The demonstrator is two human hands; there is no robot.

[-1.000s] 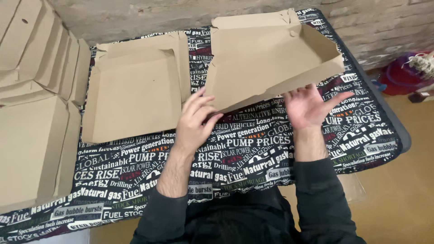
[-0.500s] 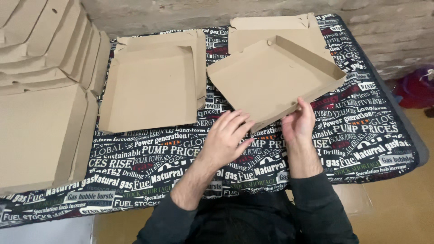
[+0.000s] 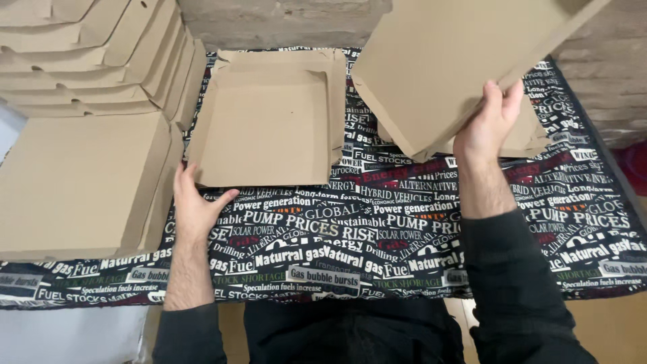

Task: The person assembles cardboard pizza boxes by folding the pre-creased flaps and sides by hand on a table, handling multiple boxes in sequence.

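Note:
My right hand (image 3: 486, 127) grips the near edge of a brown cardboard box tray (image 3: 458, 61) and holds it tilted up above the table at the upper right. My left hand (image 3: 194, 205) rests open on the printed tablecloth (image 3: 377, 229), fingers touching the near left corner of a flat unfolded cardboard box (image 3: 269, 125) that lies in the middle. Under the raised tray another flat cardboard piece (image 3: 529, 135) shows partly.
A closed cardboard box (image 3: 77, 182) lies at the left, with a stack of several folded boxes (image 3: 87, 54) behind it. A stone wall (image 3: 283, 23) runs along the far edge. A red object (image 3: 637, 168) sits on the floor at the right.
My right hand has lifted the box tray higher and tilted it up. My left hand let go of it and moved left to the corner of the flat box.

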